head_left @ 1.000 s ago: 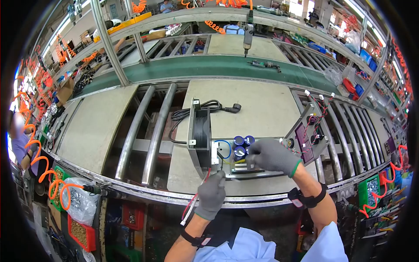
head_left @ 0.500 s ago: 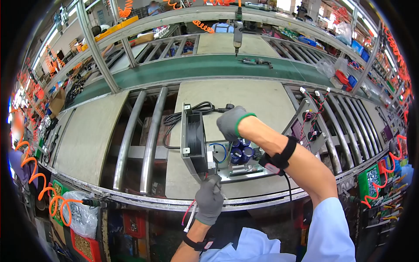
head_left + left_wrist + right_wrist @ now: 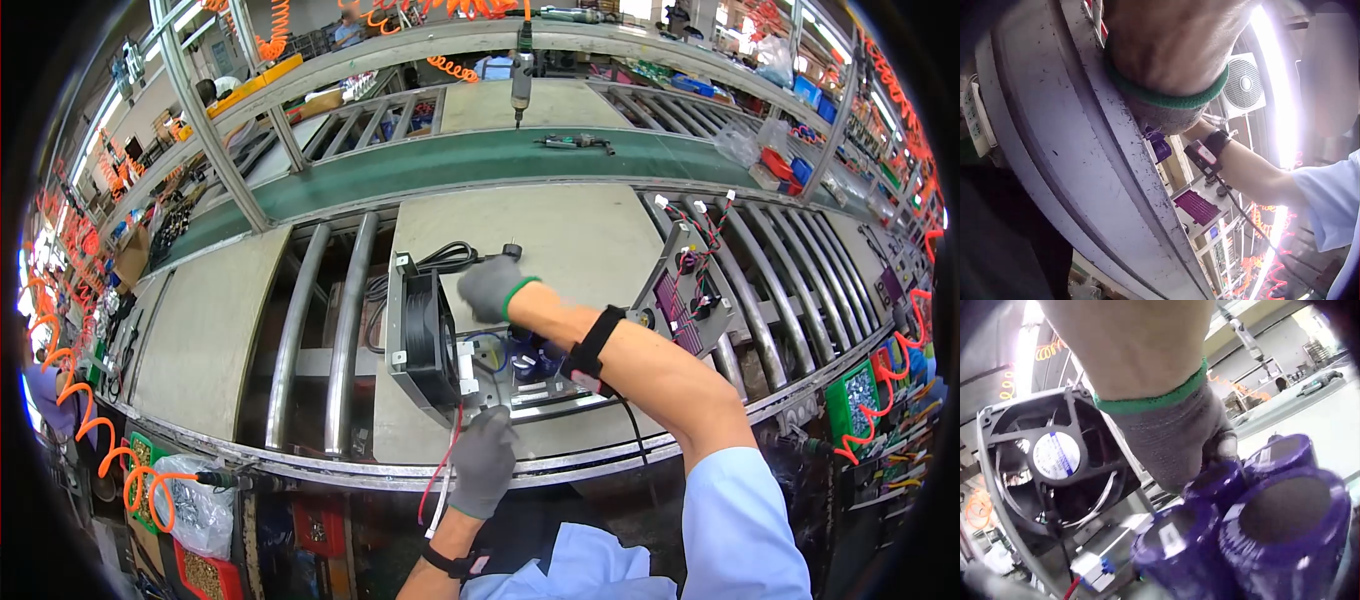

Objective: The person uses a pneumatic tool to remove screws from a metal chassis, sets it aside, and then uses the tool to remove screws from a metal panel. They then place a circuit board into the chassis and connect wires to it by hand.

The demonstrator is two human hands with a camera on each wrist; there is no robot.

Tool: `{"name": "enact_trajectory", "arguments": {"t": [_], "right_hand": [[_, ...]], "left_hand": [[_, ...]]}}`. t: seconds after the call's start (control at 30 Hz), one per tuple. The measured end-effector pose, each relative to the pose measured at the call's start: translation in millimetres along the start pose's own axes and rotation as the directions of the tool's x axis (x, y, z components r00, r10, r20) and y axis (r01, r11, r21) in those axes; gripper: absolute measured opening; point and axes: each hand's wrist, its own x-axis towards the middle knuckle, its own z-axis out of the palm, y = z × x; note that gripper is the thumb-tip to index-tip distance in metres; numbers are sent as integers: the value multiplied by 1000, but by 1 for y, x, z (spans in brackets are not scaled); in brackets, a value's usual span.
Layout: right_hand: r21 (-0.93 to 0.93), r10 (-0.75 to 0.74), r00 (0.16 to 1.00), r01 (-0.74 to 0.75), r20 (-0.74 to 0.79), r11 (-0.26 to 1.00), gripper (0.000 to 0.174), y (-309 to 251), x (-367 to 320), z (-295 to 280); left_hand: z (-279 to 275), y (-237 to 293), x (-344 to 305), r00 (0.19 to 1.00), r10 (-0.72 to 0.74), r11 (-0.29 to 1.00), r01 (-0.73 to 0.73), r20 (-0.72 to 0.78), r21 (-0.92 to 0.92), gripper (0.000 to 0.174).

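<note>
In the head view my gloved left hand (image 3: 483, 460) is at the front edge of the board, fingers curled, gripping thin red and white wires (image 3: 440, 480) that hang beside it. These run down from a black fan (image 3: 428, 325) standing upright in a metal bracket. My gloved right hand (image 3: 490, 287) is over the back of the metal chassis, between the fan and several purple-blue capacitors (image 3: 1285, 519); I cannot tell if it holds anything. A white connector (image 3: 1091, 565) sits by the fan. The left wrist view hides the left fingers behind the wrist.
A black power cord (image 3: 450, 256) lies behind the fan. On the right stands a metal panel (image 3: 690, 275) with wires and a purple grille. Steel rollers (image 3: 300, 340) flank the board (image 3: 560, 225). A screwdriver (image 3: 521, 85) hangs above the green belt (image 3: 400, 165).
My right hand has moved from the right of the capacitors, up and leftward across them, towards the fan. My left hand has stayed by the wires. The whole head view has shifted slightly.
</note>
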Motion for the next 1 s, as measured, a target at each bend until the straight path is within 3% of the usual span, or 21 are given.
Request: {"name": "enact_trajectory", "arguments": {"t": [0.1,0.23,0.27,0.3,0.33,0.4,0.47,0.53,0.57,0.63,0.77,0.87,0.9,1.0], "right_hand": [[128,98,993,-89,-66,988,20,24,2,11],[309,308,945,-328,112,893,32,32,-28,20],[375,352,925,-278,-144,884,31,30,-42,18],[423,384,840,-210,-384,881,31,24,-59,17],[452,403,697,-126,-593,883,31,16,-77,13],[597,447,617,46,-648,801,27,-2,-121,-13],[747,426,829,-15,-363,665,24,-18,-169,-29],[632,259,954,-106,-154,767,28,-27,-204,-16],[593,216,972,-120,-92,796,30,-32,-213,-8],[511,149,988,-145,35,847,34,-36,-225,6],[592,147,989,-139,36,794,36,-35,-212,32],[789,-41,968,-178,249,588,40,-15,-203,38],[877,-80,954,-229,288,423,42,-12,-205,38],[876,-137,888,-391,440,282,43,-10,-213,32]], "left_hand": [[0,10,15,996,72,979,-81,55,185,32],[-2,14,19,991,119,971,-129,64,203,35],[-3,16,18,990,123,972,-133,63,192,35],[-1,17,18,992,99,971,-114,78,211,35],[0,17,17,992,98,973,-113,82,203,34],[0,13,16,992,94,976,-109,85,189,32],[1,13,16,993,82,979,-96,82,179,30],[3,13,16,993,73,979,-89,92,183,31],[2,12,16,992,82,978,-99,96,182,29],[5,11,16,993,96,979,-106,68,176,28],[2,11,18,990,127,971,-137,63,196,28],[1,13,17,992,110,973,-121,67,197,24],[3,12,17,992,115,972,-124,57,199,24],[3,12,18,991,121,970,-129,51,205,23]]}}
